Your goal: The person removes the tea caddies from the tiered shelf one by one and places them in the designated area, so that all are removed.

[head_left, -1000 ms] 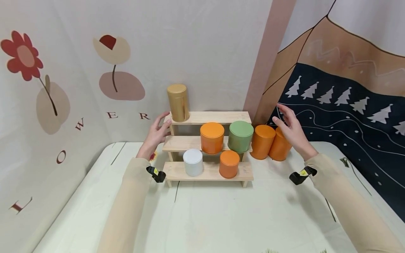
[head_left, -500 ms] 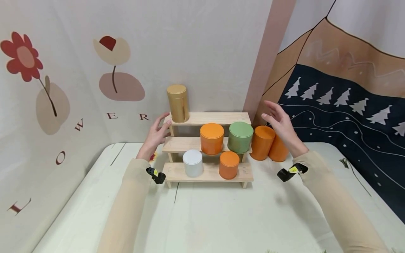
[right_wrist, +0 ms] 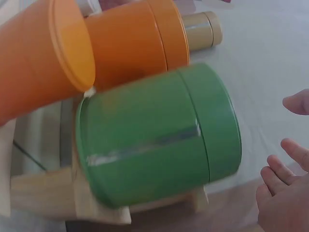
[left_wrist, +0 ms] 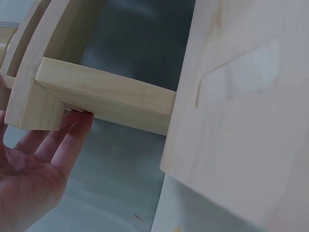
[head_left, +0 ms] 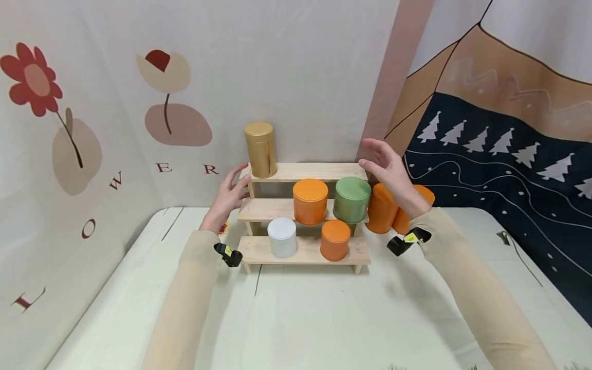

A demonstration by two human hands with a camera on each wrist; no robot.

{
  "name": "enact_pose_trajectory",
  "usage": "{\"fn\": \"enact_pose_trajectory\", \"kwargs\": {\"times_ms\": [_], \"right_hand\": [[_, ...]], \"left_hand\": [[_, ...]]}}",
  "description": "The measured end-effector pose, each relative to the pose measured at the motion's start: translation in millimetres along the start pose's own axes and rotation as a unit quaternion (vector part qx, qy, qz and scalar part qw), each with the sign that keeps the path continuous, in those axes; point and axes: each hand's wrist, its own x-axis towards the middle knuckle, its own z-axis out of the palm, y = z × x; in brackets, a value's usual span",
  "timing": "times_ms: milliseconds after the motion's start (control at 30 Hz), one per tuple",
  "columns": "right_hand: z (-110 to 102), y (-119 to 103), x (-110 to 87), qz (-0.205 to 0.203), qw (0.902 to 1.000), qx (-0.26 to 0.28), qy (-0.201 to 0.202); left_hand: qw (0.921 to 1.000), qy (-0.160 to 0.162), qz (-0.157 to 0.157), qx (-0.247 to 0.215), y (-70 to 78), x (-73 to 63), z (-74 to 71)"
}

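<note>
On the bench [head_left: 305, 318] stands 1 wooden stand [head_left: 248, 253]. Its lowest shelf [head_left: 306, 252] carries 1 white tin [head_left: 283, 241] and 1 small orange tin [head_left: 335, 245]; the middle shelf [head_left: 265, 208], 1 larger orange tin [head_left: 310, 206] and 1 green tin [head_left: 351, 205]. Beside the stand are 2 tall orange tins [head_left: 380, 217], partly hidden by the right hand [head_left: 389, 173]. That hand holds nothing, fingers parted, near the right end of the top shelf [head_left: 316, 172]; the left hand [head_left: 227, 198] touches the stand's left side, fingers relaxed. Farthest back, 1 gold tin [head_left: 261, 154] stands on that shelf's left end, making 7 tins. The step in hand appears to be bringing the hands to the stand's ends; the next move probably calls for setting the right hand there without bumping the green tin.
</note>
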Motion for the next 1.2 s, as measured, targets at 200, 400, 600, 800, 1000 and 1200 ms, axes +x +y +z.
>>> {"fn": "enact_pose_trajectory", "kwargs": {"times_ms": [200,400,600,800,1000,1200], "right_hand": [[14.3,-5.7,11.4,-0.006,0.9999,0.012,-0.005],[25.7,-12.2,21.5,-0.016,0.9998,0.012,-0.008],[37.7,-20.6,34.1,-0.029,0.9991,0.027,-0.018],[52.4,-24.4,45.8,-0.026,0.9985,0.010,-0.047],[69.6,-29.4,56.4,-0.030,0.9975,0.008,-0.063],[86.1,-34.8,66.1,-0.040,0.9968,0.018,-0.067]], "left_hand": [[1.0000,-0.002,0.003,-0.008,-0.9,0.2,0.2],[1.0000,-0.001,-0.003,-0.006,-0.5,-0.5,0.2],[1.0000,-0.001,-0.008,0.001,-0.4,-0.4,0.0],[1.0000,0.001,-0.008,-0.002,-2.1,-0.5,2.7],[0.9999,0.002,-0.016,-0.005,-4.1,-0.5,2.3],[0.9999,0.007,-0.010,-0.002,-2.5,0.7,0.8]]}}
